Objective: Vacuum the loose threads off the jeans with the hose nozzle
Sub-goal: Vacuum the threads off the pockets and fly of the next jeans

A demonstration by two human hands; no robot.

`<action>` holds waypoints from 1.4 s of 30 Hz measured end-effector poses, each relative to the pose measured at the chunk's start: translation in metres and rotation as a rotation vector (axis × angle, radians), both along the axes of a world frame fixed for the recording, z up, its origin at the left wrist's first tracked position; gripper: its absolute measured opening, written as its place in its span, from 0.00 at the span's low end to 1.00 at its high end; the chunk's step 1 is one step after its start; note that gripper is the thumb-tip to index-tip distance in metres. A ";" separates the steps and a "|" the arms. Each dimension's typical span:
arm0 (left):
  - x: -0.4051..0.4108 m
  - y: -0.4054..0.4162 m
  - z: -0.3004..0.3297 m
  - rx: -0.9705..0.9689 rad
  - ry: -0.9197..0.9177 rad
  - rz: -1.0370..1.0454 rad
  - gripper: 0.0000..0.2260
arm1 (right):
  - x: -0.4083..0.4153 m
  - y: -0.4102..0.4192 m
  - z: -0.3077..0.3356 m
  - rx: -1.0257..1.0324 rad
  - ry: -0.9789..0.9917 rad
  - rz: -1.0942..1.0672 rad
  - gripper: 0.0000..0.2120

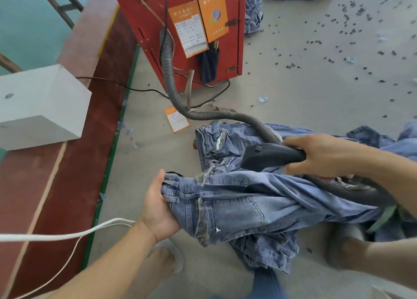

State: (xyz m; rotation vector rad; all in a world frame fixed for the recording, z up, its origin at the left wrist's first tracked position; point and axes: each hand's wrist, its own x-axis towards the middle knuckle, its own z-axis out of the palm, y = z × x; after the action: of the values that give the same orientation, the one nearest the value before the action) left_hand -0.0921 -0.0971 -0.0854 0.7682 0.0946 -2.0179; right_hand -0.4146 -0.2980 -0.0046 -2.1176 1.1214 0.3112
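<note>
The left hand (158, 210) gripped the limp, heavy-looking jeans (237, 206) at the waistband; the right hand (320, 155) clenched the rigid hose nozzle (268, 156).

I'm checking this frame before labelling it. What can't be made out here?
- Nozzle mouth, head view: faces down into the jeans, so contact is unclear.
- Left hand fingers: tucked under the waistband.
- Hose loop: hidden under the right hand and forearm.
- Orange tags' print: too small.
</note>
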 end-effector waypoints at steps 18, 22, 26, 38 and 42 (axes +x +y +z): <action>-0.018 -0.009 -0.014 0.185 -0.664 -0.114 0.15 | -0.023 -0.009 0.007 -0.125 0.108 0.192 0.09; -0.032 -0.008 -0.019 0.182 -1.102 -0.296 0.11 | -0.024 -0.006 0.006 -0.128 0.105 0.216 0.10; -0.014 -0.012 -0.011 0.215 -0.855 -0.218 0.10 | -0.029 -0.007 0.005 -0.102 0.114 0.210 0.11; 0.005 -0.020 -0.004 0.251 -0.598 -0.040 0.14 | -0.023 0.001 0.003 -0.125 0.178 0.284 0.11; 0.004 -0.017 -0.005 0.184 -0.690 -0.088 0.08 | -0.011 0.009 0.007 -0.138 0.047 0.278 0.11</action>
State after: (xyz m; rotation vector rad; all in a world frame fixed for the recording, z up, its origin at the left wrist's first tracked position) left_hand -0.0885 -0.1138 -0.0903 1.5646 -0.1574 -1.7337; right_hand -0.4253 -0.2886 0.0021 -2.4044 0.8950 0.4244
